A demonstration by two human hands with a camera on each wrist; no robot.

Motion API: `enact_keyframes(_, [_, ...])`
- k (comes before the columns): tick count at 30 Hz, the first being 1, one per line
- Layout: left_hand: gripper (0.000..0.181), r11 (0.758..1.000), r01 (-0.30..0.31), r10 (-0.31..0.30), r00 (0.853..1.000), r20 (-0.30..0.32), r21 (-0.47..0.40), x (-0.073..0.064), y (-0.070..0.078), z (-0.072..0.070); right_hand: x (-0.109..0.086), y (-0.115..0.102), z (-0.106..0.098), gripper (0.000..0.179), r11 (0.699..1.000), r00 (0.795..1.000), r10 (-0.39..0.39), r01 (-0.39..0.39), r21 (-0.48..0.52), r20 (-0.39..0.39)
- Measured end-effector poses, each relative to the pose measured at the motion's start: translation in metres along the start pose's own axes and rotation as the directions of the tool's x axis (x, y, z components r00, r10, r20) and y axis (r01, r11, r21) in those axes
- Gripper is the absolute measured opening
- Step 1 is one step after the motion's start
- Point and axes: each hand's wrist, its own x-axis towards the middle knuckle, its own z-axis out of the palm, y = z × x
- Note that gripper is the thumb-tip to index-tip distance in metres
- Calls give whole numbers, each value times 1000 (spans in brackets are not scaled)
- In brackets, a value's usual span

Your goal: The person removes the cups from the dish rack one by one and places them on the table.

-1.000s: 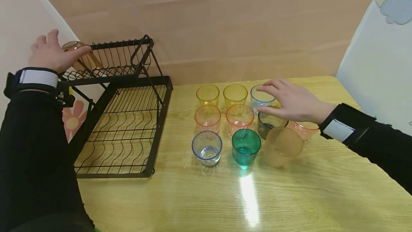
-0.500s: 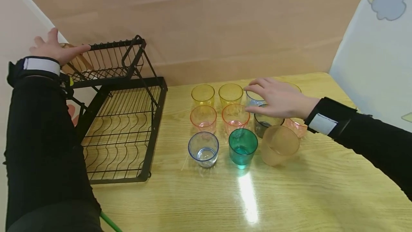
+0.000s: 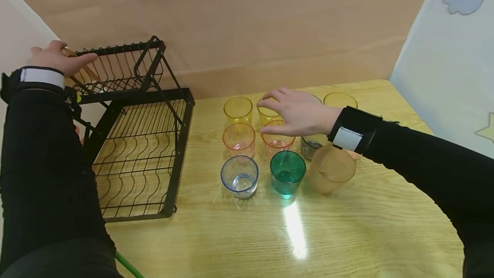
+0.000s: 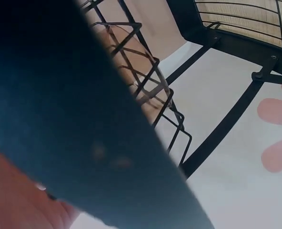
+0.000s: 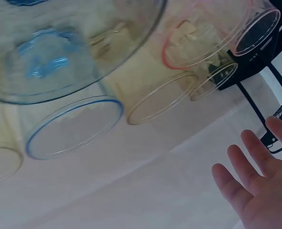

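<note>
My left hand (image 3: 55,60) is at the left end of the black dish rack's upper tier (image 3: 119,93), fingers spread and thumb stretched out. Beside it an amber glass (image 3: 89,73) leans in the wires, partly hidden by the hand. Over the back rows of glasses hangs my right hand (image 3: 295,113), holding nothing, its fingers apart and loosely bent. Under and around it stand a yellow glass (image 3: 264,117), a red-rimmed glass (image 3: 278,143) and a grey glass (image 3: 310,148). In the right wrist view its fingers point up beside a blue-rimmed glass (image 5: 74,129).
In front are a blue-rimmed clear glass (image 3: 240,179), a green glass (image 3: 287,175) and a frosted orange glass (image 3: 332,170). Another yellow glass (image 3: 238,110) stands back left. The rack's wire lower tier (image 3: 135,170) is at left. A green strip (image 3: 129,265) shows at the front edge.
My right hand has moved left across the glasses, from above the grey one to above the yellow and red-rimmed ones. My left hand stays by the amber glass. The head view has shifted slightly.
</note>
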Motion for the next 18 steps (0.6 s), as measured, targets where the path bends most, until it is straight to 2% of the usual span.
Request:
enact_keyframes(4, [84,999,15,-14,999,-52,32,10,-6,5,9,-9,1,72,1000,999,-19,18,4,27])
enact_keyframes(8, [79,999,28,-26,997,-68,33,19,-13,9,16,-15,1,72,999,998,-43,42,17,36])
enact_keyframes(14, [72,999,33,-31,994,-101,20,10,-10,3,30,-27,-1,71,996,996,-91,91,-2,18])
enact_keyframes(18, [72,998,39,-30,988,-149,56,11,-18,-7,41,-37,-1,71,993,993,-119,119,-17,26])
